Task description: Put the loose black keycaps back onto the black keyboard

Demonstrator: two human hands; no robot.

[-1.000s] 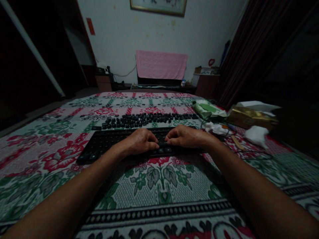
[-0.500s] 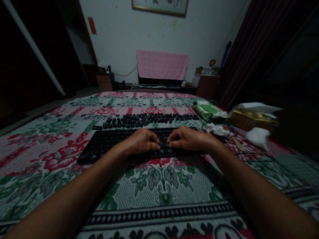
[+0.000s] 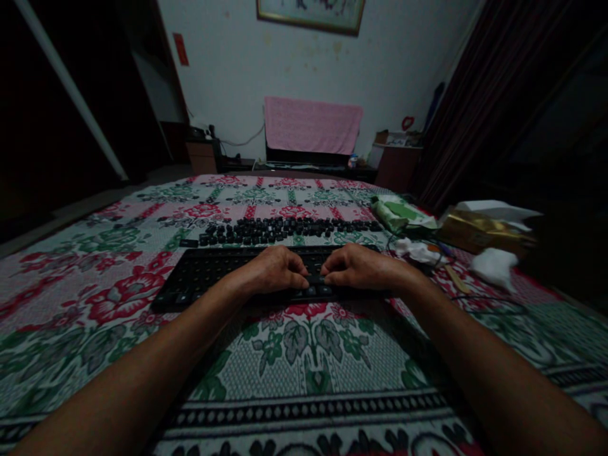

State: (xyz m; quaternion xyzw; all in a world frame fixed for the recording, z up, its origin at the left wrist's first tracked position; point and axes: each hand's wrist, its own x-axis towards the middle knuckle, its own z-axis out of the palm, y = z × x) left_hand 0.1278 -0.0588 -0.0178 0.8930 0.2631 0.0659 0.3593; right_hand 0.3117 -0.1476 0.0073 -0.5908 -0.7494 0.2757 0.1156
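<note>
On a flowered bedspread (image 3: 311, 354), seen from the wearer's own eyes in a dim room, two bare forearms reach forward from the lower corners and slant inward until the hands nearly meet over a black keyboard (image 3: 204, 272). The keyboard lies flat and crosswise in front of the person; many of its keys are missing on the left part, while a few sit along the near edge. The left hand (image 3: 277, 271) is held palm down over the middle, knuckles raised, fingers bent and thumb stretched inward. The right hand (image 3: 358, 266) mirrors it just beside, wrist arched, index finger curled above the thumb. Both thumbs point at each other with a narrow gap between, low at the near rows of keys; whether the fingertips are pinching a key or only pressing down cannot be told. Just beyond the keyboard, loose black keys (image 3: 266, 231) are strewn in a long band. Off to the right lie a green packet (image 3: 403, 213), a gold tissue box (image 3: 479, 231) and a crumpled white tissue (image 3: 494, 266).
</note>
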